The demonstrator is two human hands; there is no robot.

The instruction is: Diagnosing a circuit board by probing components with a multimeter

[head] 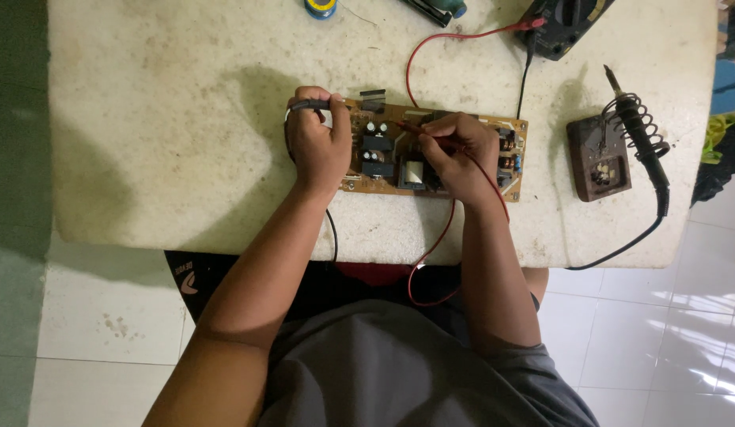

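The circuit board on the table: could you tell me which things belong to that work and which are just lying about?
In use: circuit board; black probe in left hand; red probe in right hand; multimeter.
Lying about: soldering iron on its stand; solder spool.

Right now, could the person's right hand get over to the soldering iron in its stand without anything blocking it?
Probably yes. The right hand holds a red probe on the circuit board, and the table between it and the soldering iron is bare. But the hand would first have to put down the probe.
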